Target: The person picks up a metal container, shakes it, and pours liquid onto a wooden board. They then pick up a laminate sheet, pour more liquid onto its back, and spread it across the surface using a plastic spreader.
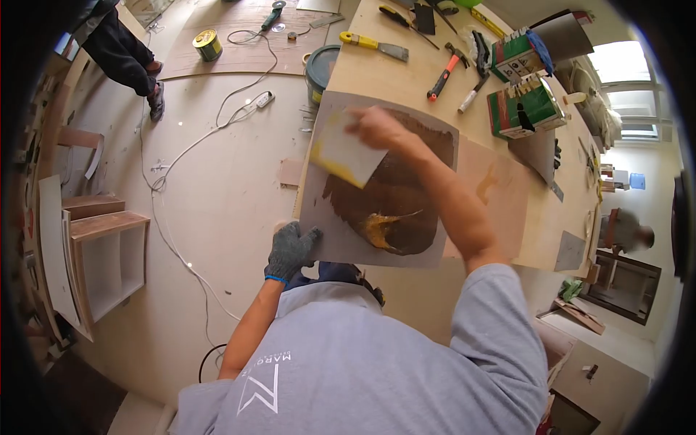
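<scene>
My right hand (pixel 378 128) is bare and closed on the upper edge of a pale flat sheet (pixel 349 151) with yellow-smeared edges. That sheet is tilted over a grey board (pixel 326 210), whose surface is largely coated in a dark brown layer (pixel 413 188). A glossy yellow-orange smear (pixel 378 230) lies on the coating's lower part. My left hand (pixel 293 250), in a dark grey glove with a blue cuff, grips the board's lower left edge, its thumb against the edge and its other fingers partly hidden.
The wooden table (pixel 362 72) bears a yellow-handled scraper (pixel 373 45), a hammer (pixel 449 70), a marker (pixel 473 95) and green-red boxes (pixel 523 109). Beside it is a lidded bucket (pixel 321 71). Cables (pixel 168 168) cross the floor. A person's legs (pixel 123 54) show upper left.
</scene>
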